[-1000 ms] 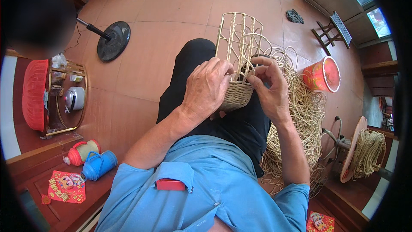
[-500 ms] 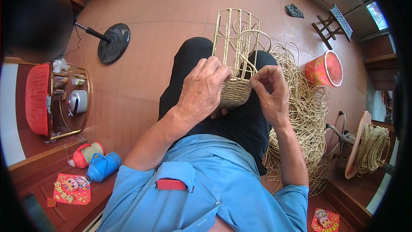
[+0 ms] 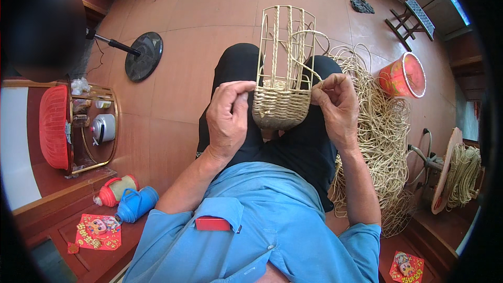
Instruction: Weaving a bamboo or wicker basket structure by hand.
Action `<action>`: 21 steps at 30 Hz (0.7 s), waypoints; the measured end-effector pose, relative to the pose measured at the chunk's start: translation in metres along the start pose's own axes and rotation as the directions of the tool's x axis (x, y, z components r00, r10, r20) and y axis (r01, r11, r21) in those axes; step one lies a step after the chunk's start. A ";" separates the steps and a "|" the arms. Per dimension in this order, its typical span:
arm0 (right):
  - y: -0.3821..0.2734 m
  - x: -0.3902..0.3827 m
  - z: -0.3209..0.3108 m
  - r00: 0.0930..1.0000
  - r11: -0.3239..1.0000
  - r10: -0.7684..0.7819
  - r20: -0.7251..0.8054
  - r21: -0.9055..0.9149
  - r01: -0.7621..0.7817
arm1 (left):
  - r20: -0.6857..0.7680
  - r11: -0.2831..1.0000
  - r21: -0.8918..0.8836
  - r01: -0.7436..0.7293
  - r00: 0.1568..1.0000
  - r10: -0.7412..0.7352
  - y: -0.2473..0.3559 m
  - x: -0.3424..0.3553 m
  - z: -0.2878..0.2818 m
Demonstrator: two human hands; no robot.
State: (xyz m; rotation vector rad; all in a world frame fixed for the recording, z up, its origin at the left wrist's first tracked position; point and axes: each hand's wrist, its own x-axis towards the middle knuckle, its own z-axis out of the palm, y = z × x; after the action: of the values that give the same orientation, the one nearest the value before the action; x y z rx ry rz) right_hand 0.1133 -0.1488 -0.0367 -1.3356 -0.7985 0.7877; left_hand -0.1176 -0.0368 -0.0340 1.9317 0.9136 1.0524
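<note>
A partly woven basket (image 3: pixel 281 106) of tan cord stands between my knees, its lower part tightly woven. Bare upright posts rise above to a thin top frame. My left hand (image 3: pixel 228 118) is at the basket's left side, its fingertips closed on the edge of the weave. At the right edge, my right hand (image 3: pixel 338 106) pinches the tan cord (image 3: pixel 314 75), which loops up through the posts. From there the cord runs toward a big loose heap of cord (image 3: pixel 374 147) on the floor to my right.
A red bucket (image 3: pixel 401 76) stands beyond the heap, with a cord reel (image 3: pixel 463 170) nearer on the right. Leftward are a round black stand base (image 3: pixel 144 56), a rack with a red basket (image 3: pixel 54 127), and red and blue flasks (image 3: pixel 137 203). A small stool (image 3: pixel 412 21) sits far right.
My left hand has moved left and down off the front of the basket to its left edge, uncovering the weave. My right hand stays at the right edge with the cord.
</note>
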 end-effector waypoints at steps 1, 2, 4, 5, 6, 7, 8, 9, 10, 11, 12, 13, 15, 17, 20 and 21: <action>0.002 0.000 -0.001 1.000 1.000 0.000 -0.010 0.031 0.001 | 0.057 0.987 0.120 -0.106 0.993 0.100 0.005 0.002 -0.001; 0.002 0.000 0.001 1.000 0.999 0.000 -0.014 0.052 0.000 | 0.096 0.951 0.227 -0.208 0.977 0.190 0.011 0.004 0.000; 0.002 0.001 0.002 1.000 0.999 0.009 -0.013 0.049 -0.008 | 0.134 0.914 0.266 -0.306 0.951 0.280 0.020 0.007 0.009; 0.002 0.001 0.001 1.000 0.998 0.015 -0.014 0.065 -0.014 | 0.186 0.857 0.312 -0.410 0.911 0.368 0.024 0.008 0.016; 0.003 0.001 0.000 1.000 0.998 0.013 -0.013 0.067 -0.012 | 0.218 0.838 0.327 -0.437 0.897 0.383 0.024 0.007 0.024; 0.004 0.001 0.000 1.000 0.998 0.014 -0.015 0.061 -0.013 | 0.218 0.836 0.329 -0.438 0.897 0.384 0.024 0.007 0.029; 0.004 0.001 -0.001 1.000 0.999 0.015 -0.021 0.052 -0.014 | 0.260 0.815 0.342 -0.468 0.880 0.397 0.024 0.007 0.034; 0.003 0.002 -0.001 1.000 0.999 0.014 -0.023 0.052 -0.013 | 0.301 0.792 0.353 -0.497 0.862 0.407 0.024 0.007 0.037; 0.001 0.004 -0.001 1.000 0.999 0.000 -0.028 0.035 0.001 | 0.328 0.777 0.379 -0.504 0.858 0.396 0.021 0.006 0.040; -0.001 0.006 -0.001 0.999 1.000 -0.013 -0.037 0.018 0.014 | 0.332 0.776 0.376 -0.507 0.855 0.398 0.023 0.005 0.042; -0.004 0.009 -0.002 0.999 1.000 -0.013 -0.042 0.020 0.014 | 0.326 0.783 0.382 -0.490 0.865 0.382 0.024 0.005 0.043; -0.008 0.013 -0.002 0.999 0.999 -0.009 -0.035 -0.038 0.008 | 0.320 0.790 0.389 -0.474 0.874 0.367 0.026 0.005 0.044; -0.010 0.018 -0.004 0.999 0.995 -0.006 -0.042 -0.097 0.002 | 0.338 0.804 0.376 -0.460 0.876 0.343 0.028 0.007 0.047; -0.011 0.022 -0.004 1.000 0.970 -0.027 0.005 -0.240 0.028 | 0.355 0.816 0.368 -0.446 0.878 0.320 0.032 0.010 0.049; -0.012 0.020 0.001 1.000 0.982 -0.007 0.009 -0.187 0.008 | 0.382 0.815 0.377 -0.441 0.875 0.296 0.039 0.013 0.049; -0.014 0.019 0.002 1.000 0.988 0.031 -0.002 -0.150 -0.031 | 0.398 0.818 0.384 -0.429 0.876 0.273 0.039 0.014 0.048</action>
State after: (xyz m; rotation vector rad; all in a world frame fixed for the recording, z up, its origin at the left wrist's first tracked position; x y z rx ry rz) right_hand 0.1224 -0.1324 -0.0221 -1.4854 -0.8526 0.7645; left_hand -0.0606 -0.0564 -0.0147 2.6677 0.6597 0.7064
